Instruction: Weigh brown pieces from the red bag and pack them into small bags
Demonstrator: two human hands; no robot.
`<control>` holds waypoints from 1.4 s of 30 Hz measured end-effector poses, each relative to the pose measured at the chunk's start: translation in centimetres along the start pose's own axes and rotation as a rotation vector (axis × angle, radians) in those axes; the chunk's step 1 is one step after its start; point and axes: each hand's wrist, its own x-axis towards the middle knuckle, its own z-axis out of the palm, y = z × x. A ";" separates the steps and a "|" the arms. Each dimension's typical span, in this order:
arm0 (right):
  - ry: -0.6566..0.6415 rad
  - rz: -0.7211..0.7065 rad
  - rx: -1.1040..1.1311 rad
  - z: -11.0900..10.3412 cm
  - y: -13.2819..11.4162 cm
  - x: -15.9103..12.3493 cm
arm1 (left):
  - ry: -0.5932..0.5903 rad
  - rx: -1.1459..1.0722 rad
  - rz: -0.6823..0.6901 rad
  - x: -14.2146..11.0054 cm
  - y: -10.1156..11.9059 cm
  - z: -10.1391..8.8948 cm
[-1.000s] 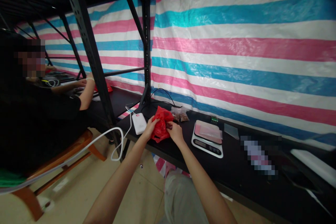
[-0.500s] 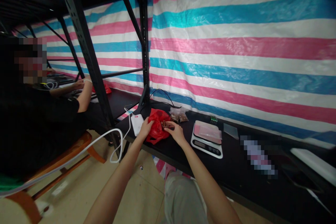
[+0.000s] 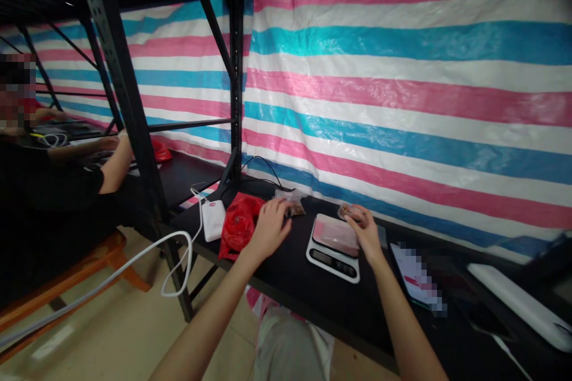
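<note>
A red plastic bag (image 3: pixel 239 223) lies on the black table (image 3: pixel 295 277). My left hand (image 3: pixel 269 227) rests beside it on its right edge, fingers spread and reaching toward a small clear packet of brown bits (image 3: pixel 292 207). My right hand (image 3: pixel 364 229) hovers over the far right corner of a white kitchen scale (image 3: pixel 334 240). Its fingers pinch a small brownish piece that I cannot name. A pink-tinted clear bag lies flat on the scale's platform.
A white power bank (image 3: pixel 213 218) with a white cable (image 3: pixel 134 259) lies left of the red bag. Black shelf posts (image 3: pixel 120 83) stand at the left, and a striped tarp (image 3: pixel 402 95) hangs behind. Another person in black sits at the left table. A white bar (image 3: pixel 518 303) lies far right.
My right hand left the red bag and moved right to above the scale, carrying a small piece. My left hand shifted from the bag's left side to its right. The bag now lies flat.
</note>
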 end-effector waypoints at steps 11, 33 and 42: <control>0.105 0.044 0.155 -2.6 1.6 -0.1 | -0.491 -0.372 0.320 6.2 4.0 15.1; 0.093 -0.085 0.218 -1.2 -0.2 -1.1 | -0.347 -1.271 -0.157 7.4 2.5 14.0; 0.099 -0.129 0.225 -0.6 -0.8 -1.3 | -0.415 -1.283 -0.195 7.2 2.7 13.9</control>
